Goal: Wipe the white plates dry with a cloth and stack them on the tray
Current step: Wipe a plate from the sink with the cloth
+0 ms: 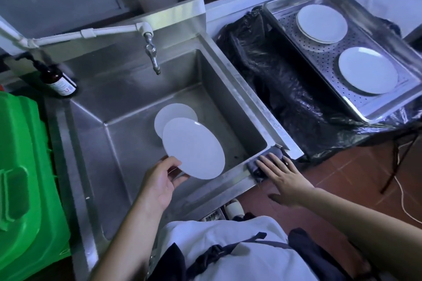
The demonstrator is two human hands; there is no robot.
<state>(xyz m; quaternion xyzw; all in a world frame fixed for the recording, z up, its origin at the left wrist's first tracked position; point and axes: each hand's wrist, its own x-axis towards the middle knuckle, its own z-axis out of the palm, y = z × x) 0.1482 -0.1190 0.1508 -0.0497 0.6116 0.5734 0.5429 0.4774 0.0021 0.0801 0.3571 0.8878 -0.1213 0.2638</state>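
Note:
My left hand [161, 183] grips the near edge of a white plate [194, 147], held tilted over the steel sink [127, 107]. Behind it another white plate [170, 113] lies in the basin. My right hand [283, 172] rests flat with straight fingers on a dark grey cloth [272, 155] draped over the sink's front right corner. At the upper right a perforated steel tray [319, 52] holds a small stack of white plates [322, 23] at its far end and a single white plate [367, 69] nearer to me.
A tap [153, 55] hangs over the sink from a white pipe. A brown pump bottle [58, 80] stands at the sink's left rim. A green bin [25, 180] fills the left side. Black plastic sheeting [280, 89] lies between sink and tray. Cables trail over the red tiles.

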